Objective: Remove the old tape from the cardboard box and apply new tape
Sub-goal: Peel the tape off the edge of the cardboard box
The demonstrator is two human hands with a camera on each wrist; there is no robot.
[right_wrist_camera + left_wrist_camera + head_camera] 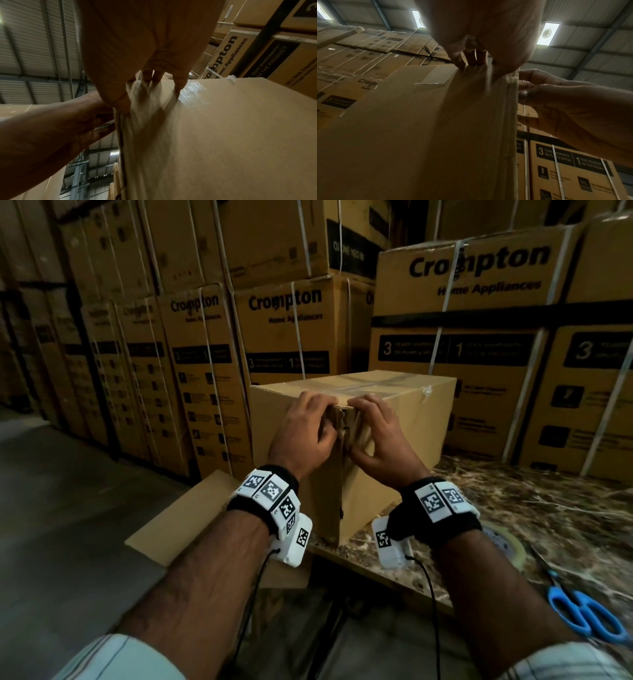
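A plain cardboard box [404, 419] stands on the marble table [548, 508], one corner turned toward me. Clear old tape [373, 386] runs across its top, and crumpled brown tape runs down the near vertical edge. My left hand [322, 419] and right hand [366, 426] both grip the near top corner, fingers hooked over the top edge and thumbs on the vertical edge. The left wrist view shows my left fingers [471, 59] on the box's rim. In the right wrist view my right fingers [154, 77] touch glossy tape [193, 93]. Whether either hand pinches tape is unclear.
A roll of clear tape [507, 542] lies on the table by my right wrist, with blue-handled scissors [589, 614] nearer me. A flat piece of cardboard [191, 518] sits below the table at left. Stacked printed cartons [479, 337] wall in the back and right.
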